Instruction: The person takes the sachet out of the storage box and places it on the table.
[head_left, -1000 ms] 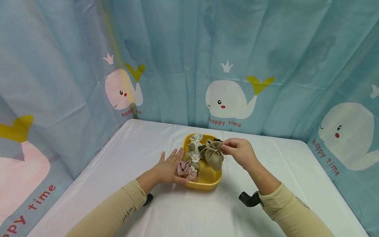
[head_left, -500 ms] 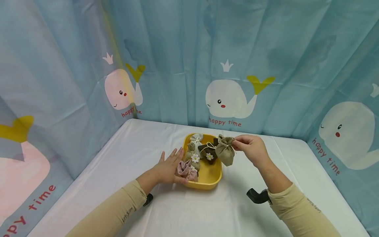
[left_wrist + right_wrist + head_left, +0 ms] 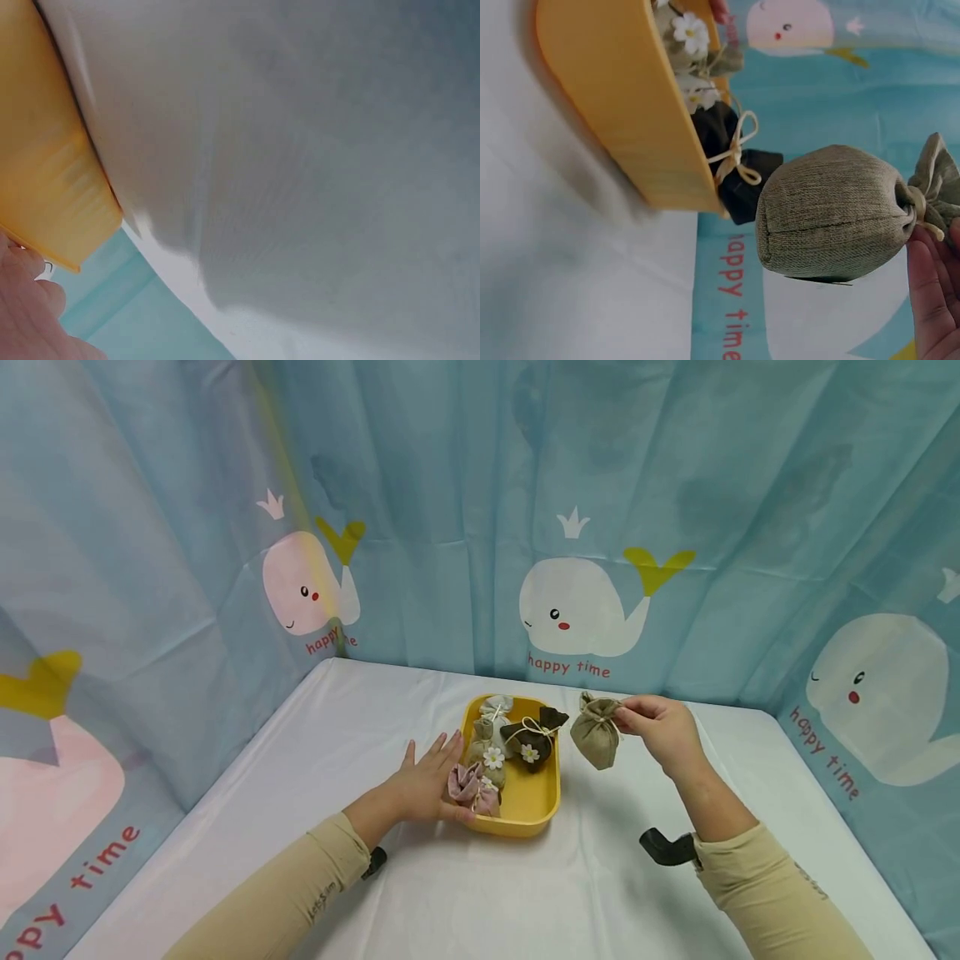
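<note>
Right hand pinches olive sachet; left hand seemingly steadies tray.

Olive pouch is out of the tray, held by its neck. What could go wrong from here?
1. The right hand only pinches the olive pouch at its tied neck; hanging in the air beside the yellow tray, it could slip and drop.
2. The pink pouch sits at the tray's edge by the left hand; a nudge might tip it out.
</note>
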